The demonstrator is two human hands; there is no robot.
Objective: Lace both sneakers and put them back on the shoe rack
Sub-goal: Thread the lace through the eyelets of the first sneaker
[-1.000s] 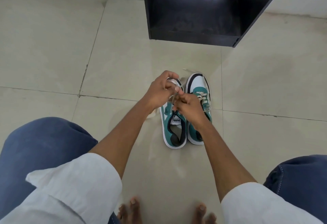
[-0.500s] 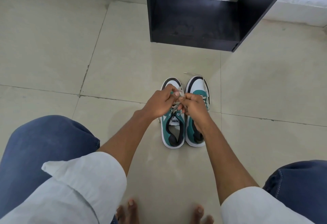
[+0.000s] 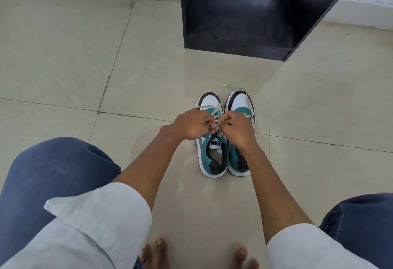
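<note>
Two white and teal sneakers stand side by side on the tiled floor, toes pointing away from me. Over the left sneaker (image 3: 211, 160), my left hand (image 3: 194, 124) and my right hand (image 3: 236, 128) each pinch a pale lace (image 3: 215, 110) above the tongue; the hands almost touch. The right sneaker (image 3: 240, 103) is partly hidden under my right wrist, and one of its lace ends trails past the toe. The black shoe rack (image 3: 244, 20) stands beyond the sneakers, its lower shelf holding nothing.
My knees in blue jeans frame the view at the lower left and lower right. My bare toes (image 3: 157, 251) rest on the floor near the bottom edge. A white wall runs behind the rack.
Both hands came back toward me along the left sneaker, from near its toe to the upper eyelets, and now sit close together on the lace. The white toe cap is uncovered.
</note>
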